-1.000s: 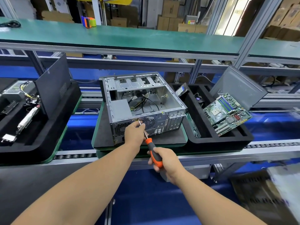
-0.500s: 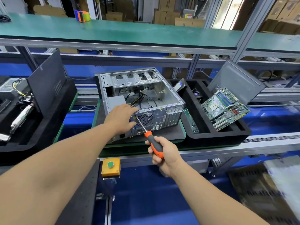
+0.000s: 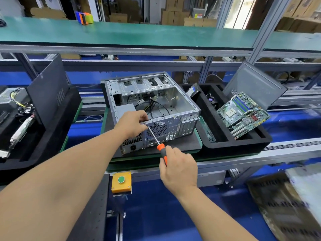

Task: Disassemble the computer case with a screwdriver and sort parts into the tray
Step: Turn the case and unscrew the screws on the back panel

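The open grey computer case [image 3: 173,101] lies on its side on a dark mat, its rear panel facing me and loose cables inside. My left hand [image 3: 132,123] grips the top edge of that rear panel, above the power supply grille. My right hand [image 3: 178,168] holds the orange-handled screwdriver [image 3: 160,148], whose shaft slants up-left with the tip at the rear panel beside the fan grille, just below my left fingers. To the right, the black foam tray [image 3: 243,145] holds a green motherboard [image 3: 243,113] leaning in a slot and a drive at its back left.
A grey side panel [image 3: 253,84] leans behind the tray on the right. Another black tray [image 3: 43,136] at the left holds a dark panel, cables and parts. A yellow box with a green button [image 3: 121,181] sits at the bench front. A green shelf [image 3: 156,37] runs overhead.
My left hand moved from the screwdriver tip on the rear panel up onto the case's top rear edge and now grips it. The screwdriver stays pointed at the rear panel.
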